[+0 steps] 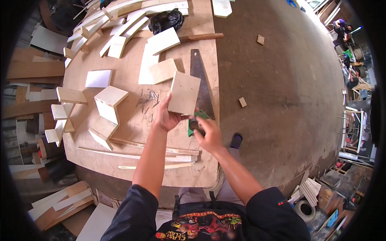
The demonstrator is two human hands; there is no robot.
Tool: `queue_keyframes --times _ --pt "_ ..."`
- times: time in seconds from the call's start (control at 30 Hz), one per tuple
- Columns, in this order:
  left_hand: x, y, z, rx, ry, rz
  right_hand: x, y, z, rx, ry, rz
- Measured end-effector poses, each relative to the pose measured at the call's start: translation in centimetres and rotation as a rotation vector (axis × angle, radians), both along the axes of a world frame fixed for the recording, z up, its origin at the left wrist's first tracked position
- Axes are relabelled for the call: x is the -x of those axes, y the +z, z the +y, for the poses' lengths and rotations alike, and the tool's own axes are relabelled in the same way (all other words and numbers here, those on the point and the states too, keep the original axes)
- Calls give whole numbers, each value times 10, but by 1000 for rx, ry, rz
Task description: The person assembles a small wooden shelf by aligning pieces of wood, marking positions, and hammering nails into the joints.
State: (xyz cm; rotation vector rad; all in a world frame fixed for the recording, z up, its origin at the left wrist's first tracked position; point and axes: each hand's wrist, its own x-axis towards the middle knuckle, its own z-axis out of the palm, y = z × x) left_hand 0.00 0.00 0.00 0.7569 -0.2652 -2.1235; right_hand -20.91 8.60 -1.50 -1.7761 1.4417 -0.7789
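My left hand (165,116) grips a small rectangular wood block (184,94) from its lower left, holding it tilted above the table. Close to the block's lower right corner is my right hand (208,134), fingers apart and slightly blurred; whether a fingertip touches the block is hard to make out. Beneath them a handsaw (202,82) lies along the table's right edge, its green handle (203,114) partly covered by my right hand. Left of the block is a loose pile of nails (148,98) on the plywood tabletop (132,76).
Joined wood pieces (110,100) and stepped assemblies (60,116) stand at the left. Thin strips (136,156) line the near edge. Boards and a black plastic bag (167,21) crowd the far end. Offcuts (242,102) lie on the floor; people (341,32) are far right.
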Motion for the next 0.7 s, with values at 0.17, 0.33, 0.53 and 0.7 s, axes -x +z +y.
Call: queue_keyframes --times 0.17,0.33,0.53,0.7 --pt "58 1 23 -58 -37 -117 49 54 -72 292 -387 -118" --pt "151 -8 7 -98 -137 -197 128 18 -129 -11 -270 -438" --pt "270 -49 -41 40 -221 -471 243 -59 -178 -366 -429 -423" --pt "349 -149 -69 -71 -252 -686 310 -155 -210 -626 -530 -634"
